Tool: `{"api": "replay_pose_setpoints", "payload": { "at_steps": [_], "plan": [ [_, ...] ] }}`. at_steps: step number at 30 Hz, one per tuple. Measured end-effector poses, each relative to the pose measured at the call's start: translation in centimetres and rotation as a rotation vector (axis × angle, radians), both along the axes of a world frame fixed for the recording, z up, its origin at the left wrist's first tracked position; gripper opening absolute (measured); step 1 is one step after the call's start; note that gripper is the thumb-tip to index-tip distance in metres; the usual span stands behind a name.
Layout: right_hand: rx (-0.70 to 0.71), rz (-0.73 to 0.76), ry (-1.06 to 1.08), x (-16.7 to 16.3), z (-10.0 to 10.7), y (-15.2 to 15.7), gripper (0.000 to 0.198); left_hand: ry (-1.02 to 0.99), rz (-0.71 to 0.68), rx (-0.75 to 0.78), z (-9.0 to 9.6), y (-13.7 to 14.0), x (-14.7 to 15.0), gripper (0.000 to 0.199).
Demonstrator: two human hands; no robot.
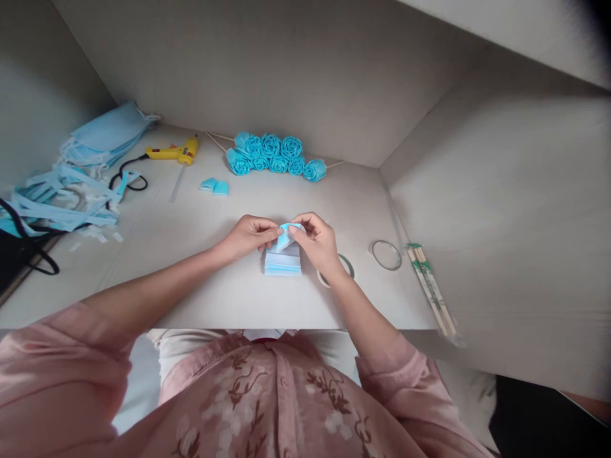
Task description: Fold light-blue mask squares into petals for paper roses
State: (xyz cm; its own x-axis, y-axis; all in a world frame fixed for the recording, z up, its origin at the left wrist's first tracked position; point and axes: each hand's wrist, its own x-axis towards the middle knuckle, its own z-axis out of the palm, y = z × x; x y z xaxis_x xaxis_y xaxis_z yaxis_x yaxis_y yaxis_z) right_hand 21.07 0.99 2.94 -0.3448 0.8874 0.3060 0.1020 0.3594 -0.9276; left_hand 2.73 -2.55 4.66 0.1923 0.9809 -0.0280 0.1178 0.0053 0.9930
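Fingers [273, 233] on both the left hand [251, 236] and the right hand [316, 240] are pinched almost together, thumbs pressing down, and between them they've got one small blue-and-white piece [284, 236] of thin sheet. It's up over the middle of the desk, so call that the clock centre and work from biggest to smallest. Plain grey walls [267, 70] box the spot in at 12 and 3, with a pale desktop [214, 302] below. A pink floral shirt [267, 401] fills 6 o'clock. Out just past 9 there's a messy heap of blue and white strips [60, 202], and at 10 a pile of blue face masks [109, 132] touching that heap. Straight up at 12 sits a bunch of blue flowers [271, 145], a few thin sticks poking out the sides. Between 3 and 4 is a clear packet of wooden sticks [432, 289] near the wall. Yellow glue gun [174, 153] lies between 10 and 11. Just below the hands at 6, a little layered stack [283, 264]. One tape ring [351, 266] is at 4, partly behind the right wrist, another ring [388, 268] just past 3. Smallest are two folded blue bits [220, 187] at 10, nearer than the masks
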Motion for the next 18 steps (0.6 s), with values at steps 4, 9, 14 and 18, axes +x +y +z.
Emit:
{"api": "replay_pose_setpoints", "payload": {
  "at_steps": [4, 9, 14, 18],
  "plan": [
    [0.087, -0.042, -0.099, -0.04, 0.42, -0.31, 0.009, -0.002, -0.001, 0.003, -0.04, -0.02, -0.09, 0.034],
    [0.069, -0.044, -0.102, 0.05, 0.55, -0.39, 0.012, 0.005, 0.005, 0.011, -0.13, 0.08, -0.09, 0.033],
    [-0.069, 0.035, -0.064, 0.13, 0.43, -0.09, 0.026, 0.066, -0.015, 0.066, -0.04, -0.01, 0.01, 0.031],
    [-0.083, 0.043, -0.045, 0.01, 0.11, 0.14, 0.020, 0.076, -0.025, 0.110, 0.12, -0.15, 0.16, 0.030]
  ]
}}
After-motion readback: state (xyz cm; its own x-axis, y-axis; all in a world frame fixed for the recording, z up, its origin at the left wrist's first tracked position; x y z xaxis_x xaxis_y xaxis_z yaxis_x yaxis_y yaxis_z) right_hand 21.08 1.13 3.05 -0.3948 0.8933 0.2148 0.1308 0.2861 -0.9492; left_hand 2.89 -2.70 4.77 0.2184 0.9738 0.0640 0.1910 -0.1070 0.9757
